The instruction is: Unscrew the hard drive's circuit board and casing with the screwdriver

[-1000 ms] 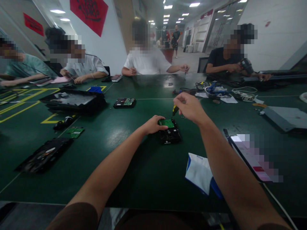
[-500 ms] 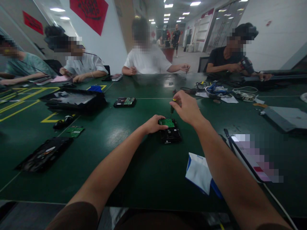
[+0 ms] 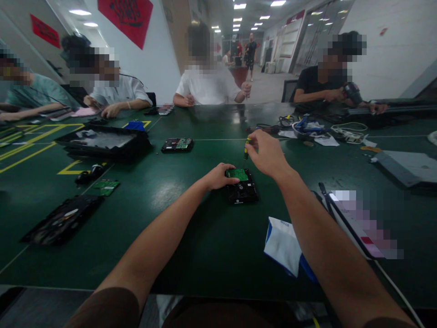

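A black hard drive [image 3: 243, 192] lies on the green table, its green circuit board [image 3: 239, 174] facing up at the far end. My left hand [image 3: 220, 176] grips the drive's left side, with the thumb lying over the board's near edge. In my right hand [image 3: 264, 149] is a yellow and black screwdriver [image 3: 246, 148], pinched between the fingers and held nearly upright. Its thin shaft points down at the far edge of the drive; whether the tip touches a screw is too small to tell.
Another hard drive [image 3: 177, 145] lies farther back. At left are a black tray [image 3: 102, 139], a loose circuit board [image 3: 106, 187] and an opened black drive casing [image 3: 63, 221]. A white and blue packet [image 3: 282, 246], a phone-like device [image 3: 355, 228] and cables [image 3: 309, 127] lie right. Several people sit opposite.
The screwdriver's yellow handle now shows more between my right fingers, which have shifted slightly on it. My left hand and the hard drive stay put. The person opposite has drawn a hand inward.
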A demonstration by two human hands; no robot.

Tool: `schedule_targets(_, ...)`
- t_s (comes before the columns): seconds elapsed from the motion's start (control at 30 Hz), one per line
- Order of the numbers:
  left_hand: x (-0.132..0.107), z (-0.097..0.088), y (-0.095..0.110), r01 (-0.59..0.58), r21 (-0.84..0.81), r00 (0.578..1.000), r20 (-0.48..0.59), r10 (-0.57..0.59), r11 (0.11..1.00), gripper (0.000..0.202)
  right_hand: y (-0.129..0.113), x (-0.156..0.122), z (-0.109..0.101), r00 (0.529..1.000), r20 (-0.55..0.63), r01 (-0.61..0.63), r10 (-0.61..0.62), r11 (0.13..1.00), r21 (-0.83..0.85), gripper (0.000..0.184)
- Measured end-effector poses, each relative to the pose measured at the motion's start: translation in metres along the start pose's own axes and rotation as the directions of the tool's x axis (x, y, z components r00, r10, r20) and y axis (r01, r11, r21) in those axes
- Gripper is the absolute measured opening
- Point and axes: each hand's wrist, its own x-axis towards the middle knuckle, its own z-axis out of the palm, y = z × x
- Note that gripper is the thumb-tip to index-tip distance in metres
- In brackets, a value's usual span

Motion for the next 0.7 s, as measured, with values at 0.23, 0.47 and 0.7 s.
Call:
schedule_targets(0.23, 0.0000, -0.0002, 0.0008, -0.028, 0.041, 1.000, -0.011, 0.029, 0.999, 0.077, -0.0008, -0.0002, -0.0028, 0.999, -0.002, -0.035, 0.035, 0.999, -0.026, 0.017)
schedule_targets(0.47, 0.0009, -0.0006, -0.0003, -0.018, 0.037, 1.000, 0.001, 0.018, 0.999, 0.078, 0.0005, -0.0001, -0.0049, 0.999, 0.010, -0.052, 0.052, 0.999, -0.010, 0.022)
schedule_targets(0.7, 0.0007, 0.0001, -0.0011, -0.032, 0.025, 0.999, -0.007, 0.032, 0.999, 0.078, 0.0043, 0.0018, -0.0031, 0.999, 0.049, -0.018, 0.015, 0.998, 0.053, 0.020)
